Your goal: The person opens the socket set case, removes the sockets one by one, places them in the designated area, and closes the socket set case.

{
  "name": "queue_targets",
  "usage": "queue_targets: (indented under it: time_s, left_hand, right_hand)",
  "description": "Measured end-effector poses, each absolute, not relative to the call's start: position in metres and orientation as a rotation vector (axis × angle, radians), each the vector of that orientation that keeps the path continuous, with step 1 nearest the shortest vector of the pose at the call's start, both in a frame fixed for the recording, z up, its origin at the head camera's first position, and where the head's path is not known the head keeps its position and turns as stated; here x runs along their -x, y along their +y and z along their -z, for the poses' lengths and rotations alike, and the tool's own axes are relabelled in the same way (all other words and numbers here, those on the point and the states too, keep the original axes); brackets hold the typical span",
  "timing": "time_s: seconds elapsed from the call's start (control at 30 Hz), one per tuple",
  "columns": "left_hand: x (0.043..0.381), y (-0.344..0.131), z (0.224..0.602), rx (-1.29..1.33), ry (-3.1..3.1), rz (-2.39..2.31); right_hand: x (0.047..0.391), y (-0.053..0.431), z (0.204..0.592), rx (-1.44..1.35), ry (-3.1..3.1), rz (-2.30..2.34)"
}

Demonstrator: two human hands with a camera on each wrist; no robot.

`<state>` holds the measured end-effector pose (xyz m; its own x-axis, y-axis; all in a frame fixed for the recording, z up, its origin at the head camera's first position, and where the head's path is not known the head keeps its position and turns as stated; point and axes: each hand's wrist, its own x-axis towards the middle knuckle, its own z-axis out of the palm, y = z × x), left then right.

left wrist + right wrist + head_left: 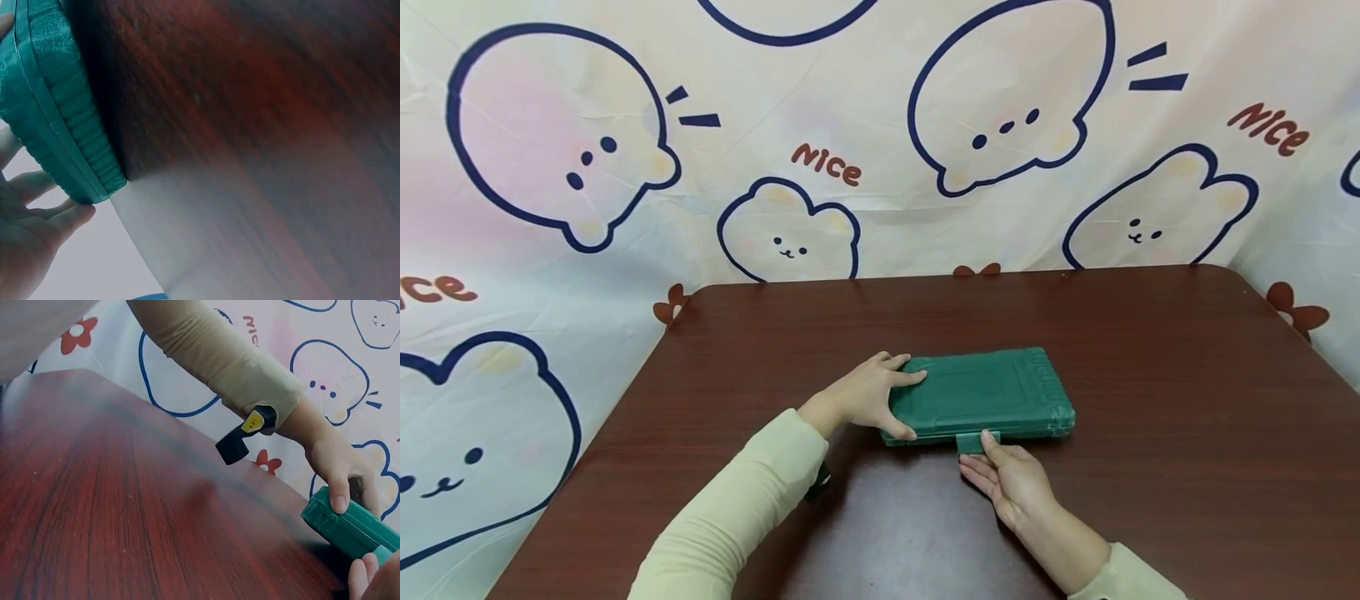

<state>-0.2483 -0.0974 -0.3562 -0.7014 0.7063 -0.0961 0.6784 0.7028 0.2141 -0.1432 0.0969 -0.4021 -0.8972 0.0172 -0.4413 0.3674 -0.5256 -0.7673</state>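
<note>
A closed green plastic case (977,392) with ridged ends lies flat on the brown table. My left hand (868,392) grips its left end, thumb at the front edge and fingers spread over the top and far side. In the left wrist view, fingers of this hand (37,219) show around the ribbed end of the case (59,106). At the middle of the front edge a green latch flap (970,443) sticks out. My right hand (1018,483) pinches the flap, thumb on top and fingers beneath. The right wrist view shows the left thumb pressed on the case (350,528).
The dark red-brown wooden table (1187,433) has a glossy patch near its front. Behind it hangs a pale cloth (880,225) with cartoon bears and writing. A small black and yellow device (247,431) is strapped at the left wrist.
</note>
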Motion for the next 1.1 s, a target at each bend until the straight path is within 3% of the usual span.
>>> queue_targets:
  time_s: [0.27,0.43,0.67,0.9,1.1]
  left_hand:
    - [0.249,-0.098,0.353,-1.125,2.724,-0.221]
    - [0.247,-0.100,0.358,-1.129,2.714,-0.199]
    - [0.244,-0.105,0.356,-1.142,2.673,-0.244]
    - [0.247,-0.109,0.346,-1.078,2.599,-0.323]
    - [0.252,-0.115,0.337,-1.036,2.513,-0.429]
  right_hand:
    - [0.138,0.105,0.399,-0.493,1.286,2.479]
    - [0.127,0.127,0.397,-0.310,1.503,2.210]
    - [0.125,0.168,0.378,0.262,2.498,1.551]
    - [0.143,0.186,0.372,1.009,3.380,0.958]
    - [0.152,0.196,0.379,1.066,3.314,0.737]
